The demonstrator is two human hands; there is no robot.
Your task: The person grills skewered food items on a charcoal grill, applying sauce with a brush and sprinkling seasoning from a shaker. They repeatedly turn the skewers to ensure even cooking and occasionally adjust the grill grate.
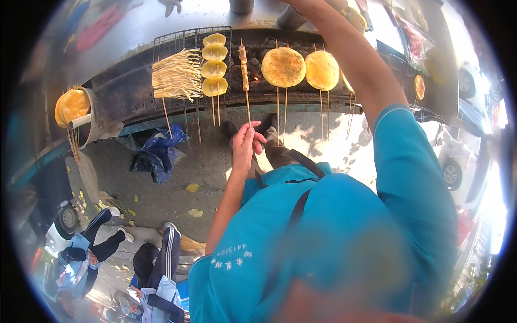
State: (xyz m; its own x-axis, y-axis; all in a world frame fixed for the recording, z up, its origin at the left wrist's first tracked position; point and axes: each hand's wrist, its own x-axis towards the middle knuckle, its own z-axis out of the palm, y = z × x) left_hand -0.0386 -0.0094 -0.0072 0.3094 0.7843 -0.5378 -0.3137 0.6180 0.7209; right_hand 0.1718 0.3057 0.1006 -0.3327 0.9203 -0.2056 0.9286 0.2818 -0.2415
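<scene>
My left hand (247, 138) pinches the lower end of a thin wooden stick, part of a meat skewer (244, 68). The meat lies over the charcoal grill (258, 97), where a small red glow shows among the coals. My right forearm (359, 56) reaches up across the grill, its hand cut off by the top edge of the picture. To the right of the meat are a round flatbread on two sticks (283, 67) and a paler one (322, 70). On the left, a wire rack (177, 40) bears skewered enoki mushrooms (177, 76) and several potato slices (214, 68).
Several skewered round breads (72, 107) stand in a container (92, 117) at the left end. Metal cups (290, 19) stand behind the grill. A blue plastic bag (161, 151) lies on the ground. Two people (161, 278) sit at lower left; parked cars (454, 173) are at right.
</scene>
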